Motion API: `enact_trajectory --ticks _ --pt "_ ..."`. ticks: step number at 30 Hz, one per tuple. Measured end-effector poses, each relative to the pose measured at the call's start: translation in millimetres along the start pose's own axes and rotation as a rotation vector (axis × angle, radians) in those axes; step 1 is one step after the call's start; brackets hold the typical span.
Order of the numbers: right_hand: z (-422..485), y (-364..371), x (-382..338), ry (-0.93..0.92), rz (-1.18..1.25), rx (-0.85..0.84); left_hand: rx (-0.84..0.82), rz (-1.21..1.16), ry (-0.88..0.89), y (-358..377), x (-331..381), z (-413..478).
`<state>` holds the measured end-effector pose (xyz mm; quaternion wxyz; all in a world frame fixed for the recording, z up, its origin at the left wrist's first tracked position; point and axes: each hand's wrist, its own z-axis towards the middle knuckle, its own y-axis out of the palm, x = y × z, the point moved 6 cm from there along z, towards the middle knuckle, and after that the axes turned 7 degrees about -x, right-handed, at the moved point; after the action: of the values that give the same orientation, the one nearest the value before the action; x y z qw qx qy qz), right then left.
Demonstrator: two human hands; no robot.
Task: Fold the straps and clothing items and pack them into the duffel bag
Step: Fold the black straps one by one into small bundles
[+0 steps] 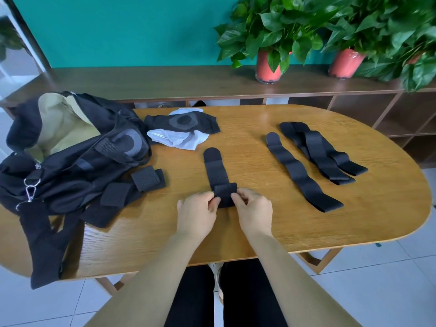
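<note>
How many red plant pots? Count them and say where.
2 for sure: left pot, right pot, both on the wooden ledge. A third may hide among the far-right leaves.

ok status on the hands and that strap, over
Left hand and right hand both pinch the strap at its near end, first fold over. Duffel bag open at left. Other straps lie to the right, clear of the hands.

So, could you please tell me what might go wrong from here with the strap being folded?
The strap is pinched only at its folded end by the left hand and right hand; let go, the fold may spring open. The duffel bag partly hangs over the table edge, so pushing items in could drag it off, along with the folded straps resting against it.
</note>
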<state>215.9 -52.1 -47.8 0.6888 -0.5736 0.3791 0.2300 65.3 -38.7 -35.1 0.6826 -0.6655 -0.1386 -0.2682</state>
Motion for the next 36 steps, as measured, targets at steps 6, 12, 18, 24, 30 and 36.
enact_trajectory --ticks 6,12,18,24,30,36 --pt "3 3 -2 0.015 -0.161 0.019 0.03 0.052 -0.021 8 2 3" --pt "4 5 -3 0.009 -0.241 0.028 0.003 0.017 -0.041 9 -1 7" --pt "3 5 -4 -0.017 -0.249 0.053 0.047 0.014 0.072 13 -1 8" --pt "-1 6 -9 -0.139 -0.244 0.089 -0.045 0.25 0.126 18 5 4" --pt "-8 16 -14 -0.342 -0.303 -0.121 -0.238 0.285 0.136 5 2 4" --pt "-25 0 -2 -0.244 -0.097 -0.263 -0.206 0.237 0.17 -2 -3 -18"
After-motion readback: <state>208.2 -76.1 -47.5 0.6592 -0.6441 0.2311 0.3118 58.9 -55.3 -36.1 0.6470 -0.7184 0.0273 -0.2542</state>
